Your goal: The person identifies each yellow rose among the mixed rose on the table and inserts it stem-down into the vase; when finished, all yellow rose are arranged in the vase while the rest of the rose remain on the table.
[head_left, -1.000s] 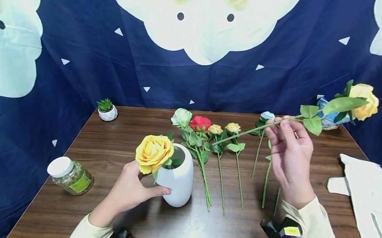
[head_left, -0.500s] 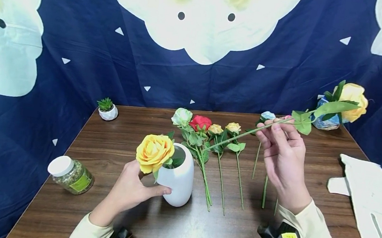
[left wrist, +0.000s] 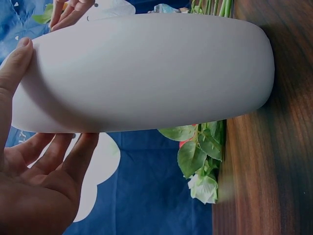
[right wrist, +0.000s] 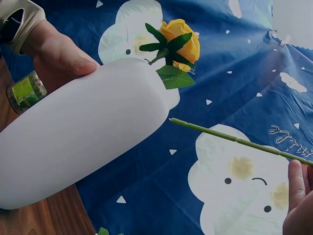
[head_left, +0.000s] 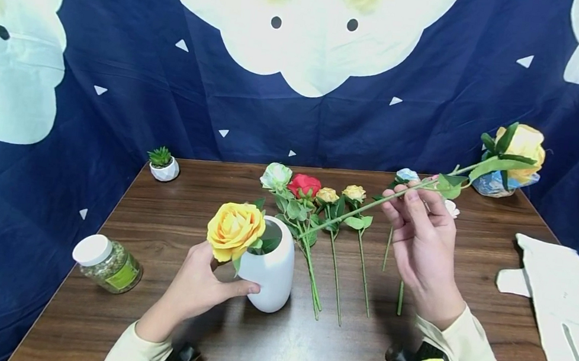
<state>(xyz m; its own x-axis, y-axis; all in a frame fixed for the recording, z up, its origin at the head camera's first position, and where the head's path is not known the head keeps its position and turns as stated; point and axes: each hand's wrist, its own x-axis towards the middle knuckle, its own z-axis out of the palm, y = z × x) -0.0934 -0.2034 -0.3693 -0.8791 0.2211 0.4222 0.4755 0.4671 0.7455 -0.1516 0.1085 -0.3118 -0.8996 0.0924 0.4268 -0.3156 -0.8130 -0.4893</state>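
Note:
My left hand [head_left: 202, 287] grips the white vase [head_left: 273, 274] around its upper left side, thumb toward me; the left wrist view shows fingers and thumb on opposite sides of the vase [left wrist: 146, 73]. A yellow rose [head_left: 235, 232] stands in the vase, its bloom leaning left over the rim. Between thumb and fingertips, my right hand [head_left: 427, 253] pinches the stem of a pale yellow rose [head_left: 525, 145]. That bloom points up and right, while the bare stem slopes down left. In the right wrist view, the stem's end [right wrist: 172, 120] is close beside the vase mouth.
On the wooden table lie a pale green rose [head_left: 276, 176], a red rose [head_left: 304, 186], small yellow roses [head_left: 355, 193] and a blue rose [head_left: 407, 175]. A white glove [head_left: 564, 307] is at right. A lidded jar [head_left: 113, 267] and a potted succulent [head_left: 164, 166] are at left.
My right hand has moved left and slightly down with the pale yellow rose, bringing the stem's end nearer the vase. The left hand and vase have stayed in place.

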